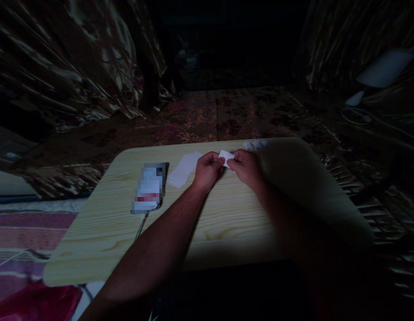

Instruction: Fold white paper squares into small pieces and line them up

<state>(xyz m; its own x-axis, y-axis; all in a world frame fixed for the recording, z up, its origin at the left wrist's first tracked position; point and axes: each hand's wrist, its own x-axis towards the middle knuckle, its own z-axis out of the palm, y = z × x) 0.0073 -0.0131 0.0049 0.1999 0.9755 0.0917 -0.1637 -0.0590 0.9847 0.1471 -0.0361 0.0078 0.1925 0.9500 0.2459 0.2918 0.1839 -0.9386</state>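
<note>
Between my two hands, just above the wooden table (227, 218), is a small white piece of paper (226, 155) that looks folded. My left hand (207, 169) pinches its left side with thumb and fingers. On the other side my right hand (245, 166) is closed on the paper's right edge, the thumb in front. Beside my left hand lie several white paper strips (183, 170), loosely stacked and slanting. Several small folded white paper pieces (256, 145) sit in a row at the table's far edge, beyond my right hand.
A phone (148, 188) with a blurred screen lies on the table's left part, a white cable (141, 225) running from its near end. A white lamp (385, 69) stands far right. Patterned cloth (223, 111) lies behind the table; striped bedding (29, 236) is at left.
</note>
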